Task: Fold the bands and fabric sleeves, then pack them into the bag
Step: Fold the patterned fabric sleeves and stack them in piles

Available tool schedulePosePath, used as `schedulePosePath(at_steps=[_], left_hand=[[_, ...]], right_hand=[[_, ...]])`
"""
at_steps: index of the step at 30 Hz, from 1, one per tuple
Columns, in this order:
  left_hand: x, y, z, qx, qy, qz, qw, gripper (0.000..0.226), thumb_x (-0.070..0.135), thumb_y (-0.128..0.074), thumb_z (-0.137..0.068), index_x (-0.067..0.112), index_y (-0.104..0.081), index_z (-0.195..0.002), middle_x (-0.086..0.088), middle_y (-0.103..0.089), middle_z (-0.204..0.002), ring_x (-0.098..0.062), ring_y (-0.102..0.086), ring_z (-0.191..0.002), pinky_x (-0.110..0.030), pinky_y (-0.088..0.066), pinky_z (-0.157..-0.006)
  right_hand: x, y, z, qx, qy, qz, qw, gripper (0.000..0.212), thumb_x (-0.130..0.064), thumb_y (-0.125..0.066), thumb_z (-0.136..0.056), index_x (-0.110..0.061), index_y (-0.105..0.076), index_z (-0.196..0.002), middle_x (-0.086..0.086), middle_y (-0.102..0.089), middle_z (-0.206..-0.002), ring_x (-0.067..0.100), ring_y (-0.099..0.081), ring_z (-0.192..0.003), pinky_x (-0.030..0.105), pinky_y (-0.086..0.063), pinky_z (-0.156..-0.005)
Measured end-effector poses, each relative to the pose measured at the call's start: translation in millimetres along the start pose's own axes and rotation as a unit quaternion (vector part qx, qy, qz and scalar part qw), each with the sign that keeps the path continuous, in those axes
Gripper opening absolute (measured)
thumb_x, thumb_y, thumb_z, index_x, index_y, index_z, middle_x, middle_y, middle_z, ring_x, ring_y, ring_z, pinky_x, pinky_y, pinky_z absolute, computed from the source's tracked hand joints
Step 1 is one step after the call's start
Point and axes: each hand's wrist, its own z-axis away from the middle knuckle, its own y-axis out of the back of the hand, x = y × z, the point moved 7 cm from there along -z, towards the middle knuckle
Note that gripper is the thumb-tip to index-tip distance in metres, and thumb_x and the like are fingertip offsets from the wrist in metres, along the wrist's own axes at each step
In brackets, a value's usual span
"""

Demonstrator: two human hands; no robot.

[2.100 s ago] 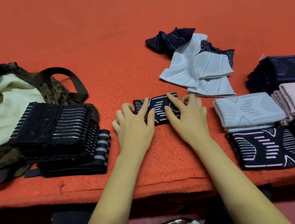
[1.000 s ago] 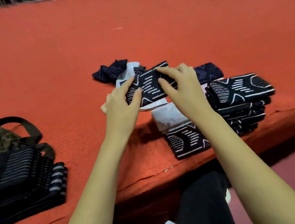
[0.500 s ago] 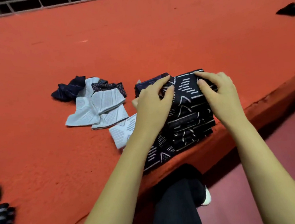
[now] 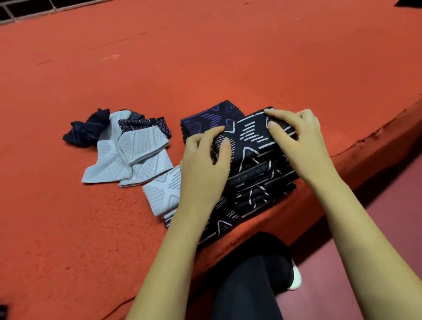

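I've just set the folded black, white-lined fabric sleeve (image 4: 252,136) on the dark stack (image 4: 261,193), left hand (image 4: 202,166) and right hand (image 4: 300,141) clamping it. Crumpled grey sleeves (image 4: 125,153) await folding.

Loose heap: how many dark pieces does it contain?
2. A navy piece lies at its left end; a diamond-patterned piece lies at the back right, partly under white pieces. More may be hidden beneath.

My left hand (image 4: 205,168) and right hand (image 4: 299,139) grip the folded black fabric sleeve with white line markings (image 4: 252,136) by its two ends, fingers curled over the edges, thumbs on top. It lies on a stack of black patterned sleeves (image 4: 260,191) at the edge of the orange felt desk (image 4: 219,53). A loose heap of pale grey and navy sleeves (image 4: 124,148) lies to the left.
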Motion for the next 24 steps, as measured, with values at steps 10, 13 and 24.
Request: schedulePosePath(at_steps=[10, 13, 24], left_hand=[[2.8, -8.8, 8.8, 0.002, -0.002, 0.021, 1.0, 0.026, 0.033, -0.047, -0.095, 0.026, -0.057, -0.119, 0.006, -0.047, -0.106, -0.005, -0.043, -0.084, -0.018, -0.033, -0.077], [2.2, -4.3, 2.7, -0.003, -0.004, 0.015, 1.0, 0.026, 0.035, -0.047, -0.095, 0.027, -0.057, -0.118, 0.006, -0.048, -0.108, -0.009, -0.048, -0.091, -0.024, -0.037, -0.083], [-27.6, 65.2, -45.7, 0.01, -0.048, -0.204, 0.978, 0.023, 0.028, -0.043, -0.095, 0.014, -0.058, -0.107, -0.006, -0.054, -0.104, -0.027, -0.051, -0.101, -0.04, -0.039, -0.084]], right_hand=[[-10.5, 9.3, 4.9, 0.031, 0.019, 0.133, 0.99, 0.025, -0.028, -0.056, -0.089, -0.028, -0.068, -0.112, 0.001, -0.038, -0.093, 0.016, -0.035, -0.096, 0.031, -0.037, -0.094], [-35.0, 13.6, -4.8, 0.032, 0.045, 0.245, 0.968, 0.026, -0.032, -0.055, -0.089, -0.023, -0.069, -0.108, 0.004, -0.038, -0.094, 0.026, -0.039, -0.1, 0.042, -0.038, -0.09], [-138.0, -103.9, -34.8, -0.199, 0.13, 0.293, 0.926, 0.032, -0.036, -0.046, -0.095, -0.019, -0.06, -0.119, 0.009, -0.055, -0.111, 0.028, -0.052, -0.107, 0.033, -0.037, -0.078]])
